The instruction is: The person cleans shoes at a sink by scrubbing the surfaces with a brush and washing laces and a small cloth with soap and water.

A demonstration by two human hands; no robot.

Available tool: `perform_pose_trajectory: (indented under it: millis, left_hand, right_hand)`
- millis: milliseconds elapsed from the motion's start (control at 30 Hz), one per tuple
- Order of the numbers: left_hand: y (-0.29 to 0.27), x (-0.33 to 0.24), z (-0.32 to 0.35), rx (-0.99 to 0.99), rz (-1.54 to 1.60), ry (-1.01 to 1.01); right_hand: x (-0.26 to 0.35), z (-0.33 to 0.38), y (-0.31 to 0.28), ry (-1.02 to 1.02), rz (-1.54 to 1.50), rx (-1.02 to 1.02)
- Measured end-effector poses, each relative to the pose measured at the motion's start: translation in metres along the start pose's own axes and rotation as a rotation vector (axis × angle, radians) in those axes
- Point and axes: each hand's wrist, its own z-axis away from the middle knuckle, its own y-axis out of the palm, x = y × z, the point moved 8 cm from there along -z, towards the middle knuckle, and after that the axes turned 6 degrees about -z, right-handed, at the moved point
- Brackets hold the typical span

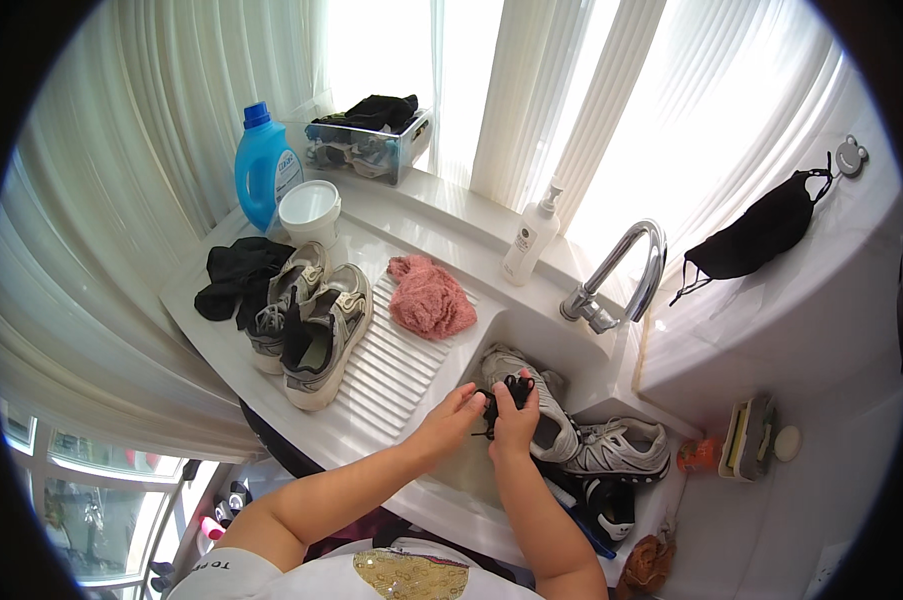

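Both of my hands are over the sink basin, closed on a small tangle of black shoelace. My left hand pinches one part of it between thumb and fingers. The rest is bunched in the fingers of my right hand, with a short end dangling between the two hands. Just behind and beside them a grey-white sneaker rests in the basin, partly hidden by my right hand. A second light sneaker lies to its right on the sink's edge.
A pink cloth and a pair of worn sneakers lie on the ribbed drainboard. Behind stand a blue detergent bottle, a white tub and a pump bottle. The faucet arches over the basin; a black shoe sits at right.
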Motion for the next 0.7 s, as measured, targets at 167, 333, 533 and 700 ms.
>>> perform_pose_trajectory:
  millis: [167, 333, 533, 700]
  left_hand:
    - [-0.077, -0.052, -0.012, -0.214, -0.256, 0.145]
    - [-0.131, -0.105, -0.057, -0.413, -0.939, 0.356]
    - [-0.118, -0.093, -0.114, -0.452, -1.509, 0.033]
    - [-0.13, -0.112, -0.137, -0.479, -1.359, 0.126]
  right_hand:
    - [-0.021, 0.001, 0.053, 0.072, 0.118, 0.166]
    - [-0.049, -0.008, 0.063, 0.046, 0.572, 0.335]
    - [-0.043, 0.014, 0.061, -0.119, 0.759, 0.297]
    - [-0.023, 0.022, 0.049, -0.106, 0.699, 0.288]
